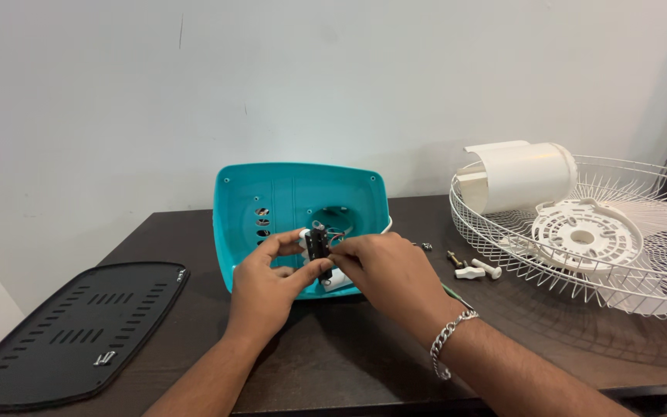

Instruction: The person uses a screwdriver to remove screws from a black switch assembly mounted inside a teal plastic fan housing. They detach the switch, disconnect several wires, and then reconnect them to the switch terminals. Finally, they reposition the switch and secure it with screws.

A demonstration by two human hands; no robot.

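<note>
A teal plastic fan base shell [287, 193] stands tilted on the dark wooden table [326, 355], its hollow side facing me. In front of it both hands pinch a small black switch block [319, 245] with wires running into the shell. My left hand [269, 278] grips it from the left with thumb and fingers. From the right, my right hand [384, 270], with a silver chain bracelet on the wrist, holds the same block. A white part [336, 280] lies just under the hands.
A black vented base plate [71, 328] lies at the left near the table edge. At the right, a white wire fan guard [619, 239] holds a white motor cover [515, 176] and a round white plate [587, 230]. Small white knobs and a bolt [474, 268] lie beside the guard.
</note>
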